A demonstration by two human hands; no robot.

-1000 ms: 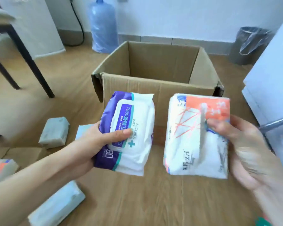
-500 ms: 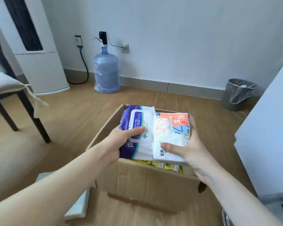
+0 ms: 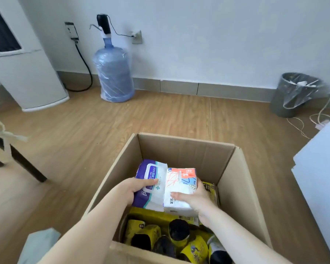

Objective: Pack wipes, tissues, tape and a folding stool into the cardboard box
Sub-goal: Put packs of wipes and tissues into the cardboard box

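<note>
The open cardboard box (image 3: 242,189) stands on the wooden floor in front of me. Both my hands are down inside it. My left hand (image 3: 133,189) grips a purple and white pack of wipes (image 3: 151,174). Right beside it, touching, my right hand (image 3: 195,197) holds a white tissue pack (image 3: 181,180) with an orange patch and blue marks. Both packs lie flat over yellow and black packages (image 3: 179,239) that fill the box's bottom. No tape or folding stool is in view.
A pale green pack (image 3: 38,244) lies on the floor left of the box. A blue water bottle (image 3: 113,73) with a pump stands at the wall, a lined bin (image 3: 293,94) at the right, a white board (image 3: 324,178) at the right edge, chair legs (image 3: 23,164) at the left.
Both hands carried the two packs from above the floor over the box rim and then down inside it. The packs now sit side by side, low over the yellow packages.
</note>
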